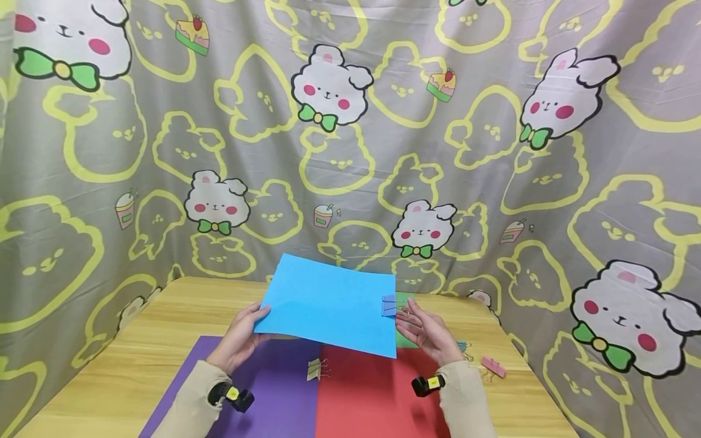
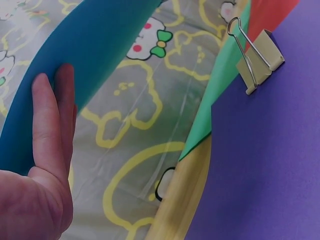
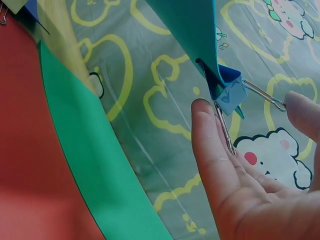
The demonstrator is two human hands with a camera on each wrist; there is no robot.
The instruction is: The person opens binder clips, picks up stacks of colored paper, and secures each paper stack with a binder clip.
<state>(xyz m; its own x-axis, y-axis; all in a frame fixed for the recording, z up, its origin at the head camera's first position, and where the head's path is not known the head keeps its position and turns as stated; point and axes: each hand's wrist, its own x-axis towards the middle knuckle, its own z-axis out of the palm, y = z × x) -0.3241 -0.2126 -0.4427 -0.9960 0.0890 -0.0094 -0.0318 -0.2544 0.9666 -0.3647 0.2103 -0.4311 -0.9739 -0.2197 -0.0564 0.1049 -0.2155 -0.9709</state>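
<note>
A bright blue sheet of paper (image 1: 328,304) is held up, tilted, above the table. My left hand (image 1: 245,333) grips its left edge, thumb on top and fingers (image 2: 47,125) straight against the underside. At the sheet's right edge sits a blue binder clip (image 1: 388,306), its wire handles spread wide apart. My right hand (image 1: 427,331) pinches the clip by these handles: in the right wrist view the thumb touches one handle and the fingers (image 3: 212,140) lie along the other. Below, a cream binder clip (image 1: 314,370) lies where a purple sheet (image 1: 263,389) and a red sheet (image 1: 378,395) meet.
A green sheet (image 3: 100,155) lies behind the red one. On the wooden table (image 1: 202,304), to the right, are a pink binder clip (image 1: 494,366) and a teal binder clip (image 1: 463,348). A patterned curtain (image 1: 350,152) hangs behind the table and along its sides.
</note>
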